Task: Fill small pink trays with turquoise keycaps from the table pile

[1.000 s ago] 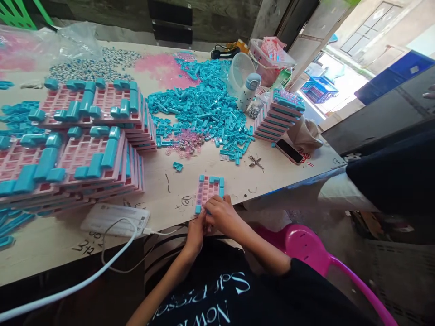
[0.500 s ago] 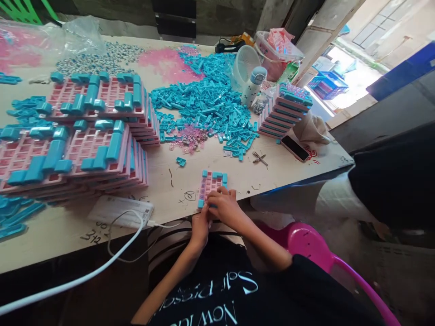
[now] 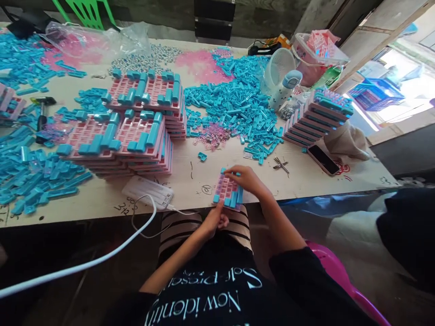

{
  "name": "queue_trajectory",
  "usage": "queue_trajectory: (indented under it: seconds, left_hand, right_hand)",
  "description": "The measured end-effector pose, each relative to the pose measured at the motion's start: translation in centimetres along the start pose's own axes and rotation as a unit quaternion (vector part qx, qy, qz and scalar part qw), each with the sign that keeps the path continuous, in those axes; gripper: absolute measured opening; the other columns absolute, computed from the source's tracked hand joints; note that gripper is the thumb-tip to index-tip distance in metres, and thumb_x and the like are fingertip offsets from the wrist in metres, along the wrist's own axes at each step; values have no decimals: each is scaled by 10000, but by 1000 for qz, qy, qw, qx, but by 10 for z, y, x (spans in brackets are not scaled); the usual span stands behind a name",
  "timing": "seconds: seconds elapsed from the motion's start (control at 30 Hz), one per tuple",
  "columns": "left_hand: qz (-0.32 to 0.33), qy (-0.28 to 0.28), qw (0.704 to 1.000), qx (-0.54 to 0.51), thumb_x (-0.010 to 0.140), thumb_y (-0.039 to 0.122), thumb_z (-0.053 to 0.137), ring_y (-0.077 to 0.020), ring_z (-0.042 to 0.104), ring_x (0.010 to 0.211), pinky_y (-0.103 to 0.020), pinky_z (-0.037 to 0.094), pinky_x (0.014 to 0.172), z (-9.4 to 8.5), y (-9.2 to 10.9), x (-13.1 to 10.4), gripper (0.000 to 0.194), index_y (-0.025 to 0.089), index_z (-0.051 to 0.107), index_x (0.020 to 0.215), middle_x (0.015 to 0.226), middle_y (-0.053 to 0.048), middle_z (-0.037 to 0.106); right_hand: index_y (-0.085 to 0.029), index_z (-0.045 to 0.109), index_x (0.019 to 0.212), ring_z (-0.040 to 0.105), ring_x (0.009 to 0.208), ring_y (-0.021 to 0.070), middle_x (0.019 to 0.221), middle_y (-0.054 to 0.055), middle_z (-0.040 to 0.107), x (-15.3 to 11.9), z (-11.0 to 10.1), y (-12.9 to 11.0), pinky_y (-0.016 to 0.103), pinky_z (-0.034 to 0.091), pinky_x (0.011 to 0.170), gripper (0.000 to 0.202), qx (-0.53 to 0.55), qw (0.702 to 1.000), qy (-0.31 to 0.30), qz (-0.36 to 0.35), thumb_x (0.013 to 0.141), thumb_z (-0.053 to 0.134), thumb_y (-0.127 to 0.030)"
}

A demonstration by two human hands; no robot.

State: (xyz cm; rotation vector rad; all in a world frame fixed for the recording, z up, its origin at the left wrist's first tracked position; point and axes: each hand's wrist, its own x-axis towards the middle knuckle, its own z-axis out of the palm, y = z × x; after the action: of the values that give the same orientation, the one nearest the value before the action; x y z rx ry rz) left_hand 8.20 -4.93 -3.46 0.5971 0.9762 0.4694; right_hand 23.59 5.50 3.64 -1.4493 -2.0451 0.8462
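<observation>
A small pink tray with blue pieces (image 3: 225, 188) lies at the table's front edge. My left hand (image 3: 216, 218) is closed on its near edge, the thumb on top and the other fingers curled below. Over the far right part of the tray is my right hand (image 3: 246, 177), its fingers pressed together at the top row; whatever they pinch is too small to make out. One loose blue piece (image 3: 202, 156) sits on the table beyond the tray.
Stacks of pink and blue trays (image 3: 142, 131) stand at the left, another stack (image 3: 314, 117) at the right. Blue pieces (image 3: 238, 104) are heaped behind. A power bank (image 3: 147, 192) with a cable, tweezers (image 3: 281, 165) and a phone (image 3: 322, 159) lie on the table (image 3: 183, 192).
The view has turned left. My right hand has moved from the tray's near right part to its far edge. My left hand still holds the near edge.
</observation>
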Motion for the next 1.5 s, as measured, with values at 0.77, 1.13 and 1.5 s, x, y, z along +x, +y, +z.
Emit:
queue_trajectory:
  seconds: [0.77,1.13,1.5]
  left_hand:
    - [127,82,987,-47,737,740,371,-97,402,453,-247,258,462,-11,-27,-17,685,116,622,609,584,-85,613]
    - [80,100,966,-227,671,571,639,-169,616,615,-286,468,626,-28,-2,-38,503,98,613,841,711,-91,677]
    - [52,36,979,-193,664,483,609,-192,624,637,-300,458,632,-21,-16,-47,428,78,641,795,686,-92,674]
  right_hand:
    - [-109,655,875,587,772,178,811,75,659,127,12,44,301,437,757,169,-106,993,41,18,742,557,-140]
    - [-181,582,946,590,699,123,790,17,636,14,16,-4,251,466,624,229,119,991,51,11,770,573,-326]
    - [-222,679,932,501,1043,209,1074,48,654,-4,43,-16,380,325,934,177,-86,993,-30,-69,845,543,-295]
